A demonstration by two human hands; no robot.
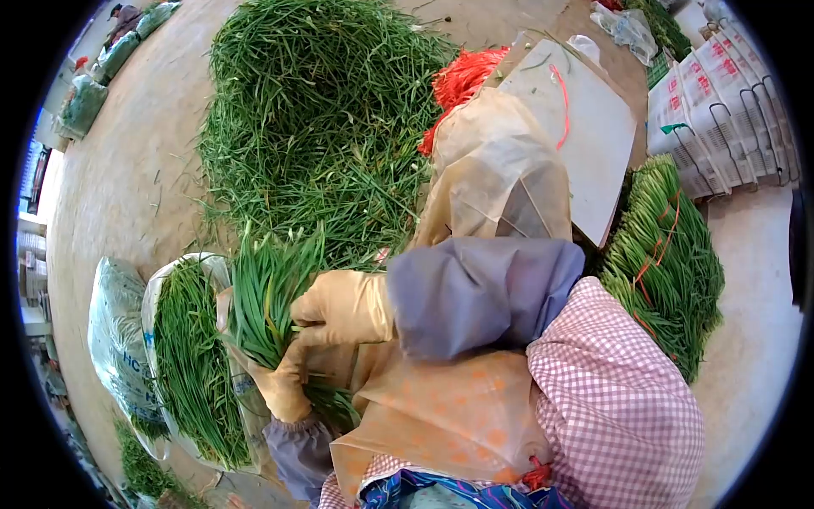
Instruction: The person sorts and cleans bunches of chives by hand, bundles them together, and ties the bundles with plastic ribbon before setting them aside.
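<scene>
In the head view, a bunch of long green chives (270,293) is held upright in front of my left side. My left hand (287,383), in a tan glove, is wrapped around its lower part. My right hand (343,307), gloved the same way, reaches across my body and closes on the bunch from the right, its fingertips partly hidden by the leaves. Lower stalks (331,405) show beneath my hands, over my translucent apron (449,399). Just left of my hands stands an open plastic bag packed with chives (199,365).
A large heap of loose chives (314,127) lies on the floor ahead. Red ties (471,76) sit beside a white board (585,119). Tied chive bundles (666,271) are stacked at right, below white printed cartons (721,110). Another filled bag (123,339) stands far left.
</scene>
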